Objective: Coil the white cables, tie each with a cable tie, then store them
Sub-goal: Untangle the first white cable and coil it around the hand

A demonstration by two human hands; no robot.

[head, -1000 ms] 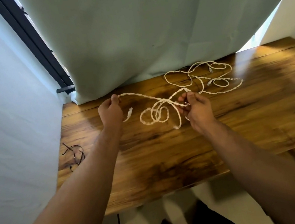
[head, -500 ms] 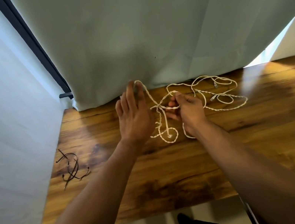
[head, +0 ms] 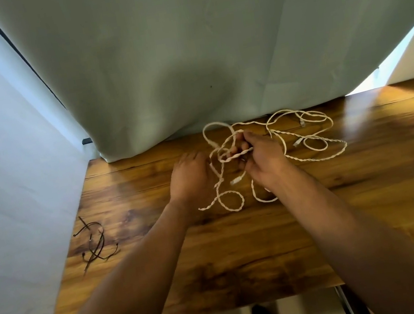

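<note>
A tangle of white twisted cables (head: 318, 157) lies on the wooden table (head: 243, 249) near its back edge. My right hand (head: 262, 160) grips a few loops of white cable gathered above the table, with strands crossing its fingers. My left hand (head: 190, 177) is just left of it, fingers curled, holding the strand that runs down along its thumb side; that contact is blurred. A loose loop and a white plug end (head: 235, 180) hang between and below my hands. Several black cable ties (head: 94, 241) lie in a small heap at the table's left.
A pale green curtain (head: 182, 51) hangs down to the table's back edge, right behind the cables. A white wall closes off the left side. The table's front edge is close to my body, with floor below it.
My left hand dropped from raised and flat at the curtain to beside my right hand, fingers now curled. My right hand has kept its hold on the loops. The view shifted slightly.
</note>
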